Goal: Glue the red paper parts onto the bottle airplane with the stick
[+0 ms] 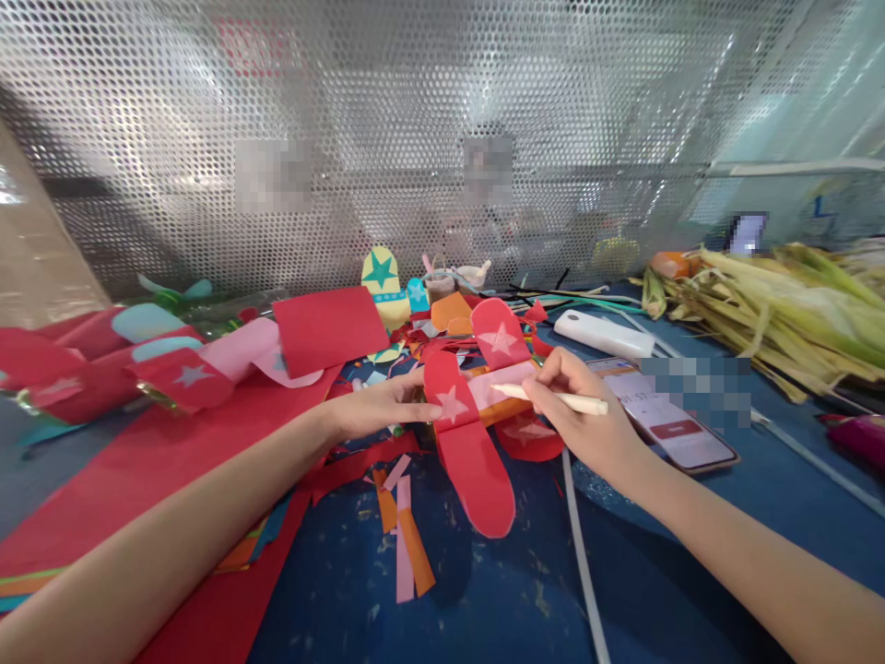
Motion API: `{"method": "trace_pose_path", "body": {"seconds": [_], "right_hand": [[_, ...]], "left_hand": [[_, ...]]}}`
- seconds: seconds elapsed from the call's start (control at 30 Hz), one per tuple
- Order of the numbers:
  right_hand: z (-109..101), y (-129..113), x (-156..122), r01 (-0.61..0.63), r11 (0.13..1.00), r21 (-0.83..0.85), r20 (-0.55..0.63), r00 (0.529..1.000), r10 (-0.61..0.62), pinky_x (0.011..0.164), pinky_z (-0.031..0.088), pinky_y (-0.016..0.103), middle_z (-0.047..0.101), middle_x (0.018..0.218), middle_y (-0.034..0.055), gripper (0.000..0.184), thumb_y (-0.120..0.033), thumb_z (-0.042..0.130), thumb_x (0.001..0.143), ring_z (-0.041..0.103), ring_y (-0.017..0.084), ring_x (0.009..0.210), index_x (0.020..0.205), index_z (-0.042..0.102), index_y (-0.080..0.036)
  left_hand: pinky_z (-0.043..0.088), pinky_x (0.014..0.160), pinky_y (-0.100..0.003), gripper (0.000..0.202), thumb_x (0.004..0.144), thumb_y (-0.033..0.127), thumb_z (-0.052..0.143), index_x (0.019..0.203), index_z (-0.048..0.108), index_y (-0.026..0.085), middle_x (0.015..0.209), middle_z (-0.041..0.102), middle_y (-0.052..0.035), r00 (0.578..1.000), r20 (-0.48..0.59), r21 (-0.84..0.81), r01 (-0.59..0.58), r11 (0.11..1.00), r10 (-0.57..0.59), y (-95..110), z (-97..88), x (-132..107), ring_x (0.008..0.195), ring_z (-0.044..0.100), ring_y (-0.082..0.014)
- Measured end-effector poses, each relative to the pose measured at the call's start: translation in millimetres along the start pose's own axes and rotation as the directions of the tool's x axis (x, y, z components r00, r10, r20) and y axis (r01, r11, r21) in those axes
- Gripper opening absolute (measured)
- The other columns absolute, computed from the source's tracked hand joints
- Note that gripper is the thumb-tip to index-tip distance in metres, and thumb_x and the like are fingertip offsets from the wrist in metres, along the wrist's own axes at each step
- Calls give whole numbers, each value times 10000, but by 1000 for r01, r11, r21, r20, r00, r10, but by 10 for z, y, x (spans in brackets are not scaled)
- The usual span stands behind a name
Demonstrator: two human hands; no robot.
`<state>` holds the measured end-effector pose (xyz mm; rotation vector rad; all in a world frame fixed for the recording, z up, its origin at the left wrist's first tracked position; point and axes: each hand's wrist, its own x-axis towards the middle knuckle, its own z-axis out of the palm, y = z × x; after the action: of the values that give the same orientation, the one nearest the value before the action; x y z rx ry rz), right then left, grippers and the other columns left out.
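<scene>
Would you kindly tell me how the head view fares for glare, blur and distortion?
Head view: strong glare whitens the mesh screen; wide-angle bend stretches both forearms; the left hand, right hand, pen and plane are sharp; pixelated patches cover spots on the mesh and beside the phone; a soft shadow lies under the plane.

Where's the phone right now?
In the head view the phone lies on the blue table, right of centre, just beside the right hand that holds a cream stick, with a white gadget beyond it.
</scene>
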<state>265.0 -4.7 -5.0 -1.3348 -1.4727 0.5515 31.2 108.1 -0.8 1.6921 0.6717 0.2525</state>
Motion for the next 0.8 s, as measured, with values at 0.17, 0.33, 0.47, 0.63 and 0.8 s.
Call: {"method": "trace_pose_path", "body": {"seconds": [0.17,0.33,0.47,0.63,0.8], "right_hand": [[-7,10,2,-11,1000,-15,1,1000,11,502,307,250,432,580,-68,256,-342,547,852,395,107,525,702,367,-238],[-3,18,2,-18,1000,-9,11,1000,19,507,316,253,422,580,-70,259,-351,546,851,392,108,529,705,363,-240],[4,24,1,0,1000,10,21,1000,0,500,304,252,410,590,-73,263,-347,544,861,367,101,522,707,360,-239],[5,35,-8,-6,1000,2,23,1000,6,493,301,251,411,597,-73,263,-364,547,867,367,99,513,718,370,-239],[7,6,-19,1,1000,1,28,1000,-1,506,323,247,440,617,-65,265,-373,547,869,396,102,527,726,368,-239]], "left_hand": [[392,1001,-444,543,733,465,723,1163,538,190,1239,581,-78,1000,18,-12,-20,1000,20,4,5,4,1188,507,-280],[389,1012,-440,531,741,462,721,1169,551,199,1264,573,-75,999,15,-1,-39,999,39,-8,5,10,1211,496,-284],[393,1014,-449,530,753,466,714,1180,549,199,1256,587,-81,998,32,-19,-56,998,56,6,8,9,1202,511,-284],[377,1033,-438,559,743,480,724,1199,547,210,1307,563,-83,996,35,-22,-77,997,78,18,7,5,1254,477,-289],[385,1022,-446,601,718,492,745,1200,537,197,1298,576,-97,998,42,-56,-50,997,52,17,15,10,1228,503,-291]]}}
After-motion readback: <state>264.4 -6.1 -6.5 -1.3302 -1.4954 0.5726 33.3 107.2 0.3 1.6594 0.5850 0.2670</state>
